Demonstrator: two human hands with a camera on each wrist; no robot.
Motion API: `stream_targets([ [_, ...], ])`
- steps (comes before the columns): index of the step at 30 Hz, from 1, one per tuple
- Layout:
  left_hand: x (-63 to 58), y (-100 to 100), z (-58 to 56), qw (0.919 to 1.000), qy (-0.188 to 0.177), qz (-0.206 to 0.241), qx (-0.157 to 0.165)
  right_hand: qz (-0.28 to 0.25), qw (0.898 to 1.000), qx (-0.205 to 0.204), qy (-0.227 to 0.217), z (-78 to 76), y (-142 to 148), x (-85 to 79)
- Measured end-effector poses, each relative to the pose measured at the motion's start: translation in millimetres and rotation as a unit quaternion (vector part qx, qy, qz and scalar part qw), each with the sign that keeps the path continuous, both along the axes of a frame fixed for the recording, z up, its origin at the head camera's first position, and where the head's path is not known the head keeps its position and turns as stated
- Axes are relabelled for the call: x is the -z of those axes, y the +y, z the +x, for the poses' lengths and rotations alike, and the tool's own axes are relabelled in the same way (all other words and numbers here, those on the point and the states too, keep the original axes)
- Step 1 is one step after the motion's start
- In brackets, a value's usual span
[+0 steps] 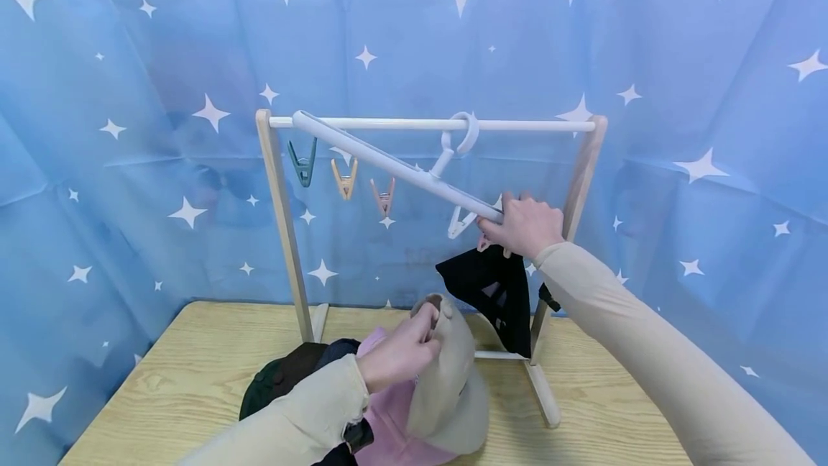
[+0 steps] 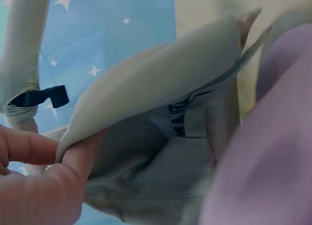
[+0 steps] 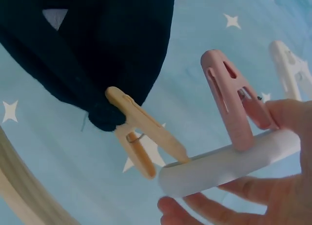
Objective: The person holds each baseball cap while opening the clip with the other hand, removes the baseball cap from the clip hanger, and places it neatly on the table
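My left hand (image 1: 401, 351) pinches the edge of a beige cap (image 1: 453, 380) between thumb and fingers; the left wrist view looks into the cap's hollow (image 2: 146, 157). With my right hand (image 1: 527, 225) I grip the low right end of a pale clip hanger (image 1: 388, 157), which hangs tilted by its hook from the rack's rod. In the right wrist view, thumb and fingers lie about the bar (image 3: 234, 161) near a pink clothespin (image 3: 229, 98). A yellow clothespin (image 3: 141, 127) at the bar's end bites a black cap (image 3: 117, 45).
Green (image 1: 302, 162), yellow (image 1: 345, 178) and pink (image 1: 383, 196) clothespins dangle from the hanger's left half. A pink cap (image 1: 388, 416) and several dark caps (image 1: 284, 376) lie left of the beige one. The wooden rack (image 1: 284, 236) stands on the table (image 1: 187, 358) before a starred curtain.
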State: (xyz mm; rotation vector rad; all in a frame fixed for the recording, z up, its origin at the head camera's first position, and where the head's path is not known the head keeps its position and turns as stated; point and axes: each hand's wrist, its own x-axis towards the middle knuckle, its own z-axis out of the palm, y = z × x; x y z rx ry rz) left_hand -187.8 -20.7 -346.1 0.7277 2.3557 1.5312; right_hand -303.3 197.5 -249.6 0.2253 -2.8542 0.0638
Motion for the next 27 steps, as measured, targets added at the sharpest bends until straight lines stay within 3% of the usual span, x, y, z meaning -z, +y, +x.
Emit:
stream_targets([
  [8, 26.9, -15, 11.6, 0.9970, -0.066, 0.031, -0.023, -0.028, 0.999, -0.020, -0.021, 2.0, 10, 2.3],
  [12, 37.1, -25, 15.6, 0.9950, -0.081, 0.043, -0.038, -0.029, 0.999, -0.034, -0.032, 4.0, 13, 1.2],
  [21, 54.0, -46, 23.9, 0.9953, -0.083, 0.029, -0.040, -0.061, 0.992, -0.076, -0.085, 7.4, 19, -2.1],
  [24, 57.4, -53, 25.4, 0.9942, -0.098, 0.021, -0.039, -0.068, 0.988, -0.099, -0.091, 8.4, 22, -2.5],
  [27, 59.5, -59, 27.6, 0.9895, -0.137, 0.032, -0.034, -0.076, 0.986, -0.122, -0.089, 8.4, 25, -1.3],
])
